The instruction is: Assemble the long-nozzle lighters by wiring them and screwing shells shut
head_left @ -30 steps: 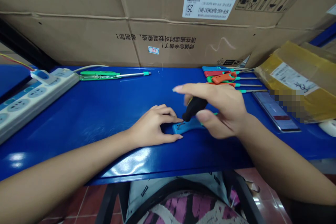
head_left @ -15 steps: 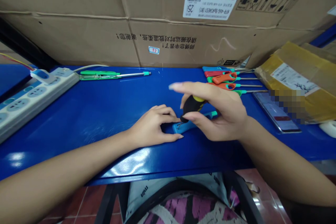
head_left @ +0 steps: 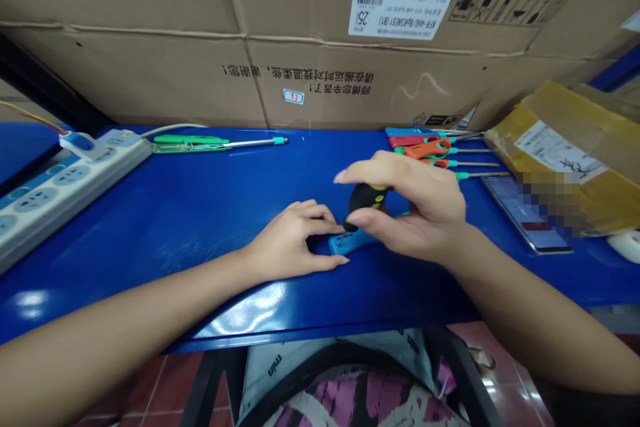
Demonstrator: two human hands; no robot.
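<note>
My right hand [head_left: 415,210] is closed round a small screwdriver [head_left: 364,201] with a black and yellow handle, its tip pressed down onto the near end of a light blue lighter-like tool [head_left: 350,241] lying on the blue table [head_left: 200,213]. My left hand [head_left: 293,240] rests on the table at the tool's left end, fingers curled, thumb and forefinger pinching that end to steady it. Most of the blue tool is hidden behind my right hand.
A white power strip [head_left: 60,183] lies at the left. A green long-nosed lighter [head_left: 215,142] sits at the back, several coloured ones [head_left: 430,147] at the back right. A phone [head_left: 525,213] and a taped yellow parcel [head_left: 565,147] are right. Cardboard boxes [head_left: 310,33] wall the back.
My right hand has rolled the screwdriver between its fingers, the forefinger curling in over the handle. The left hand and the blue tool have stayed put.
</note>
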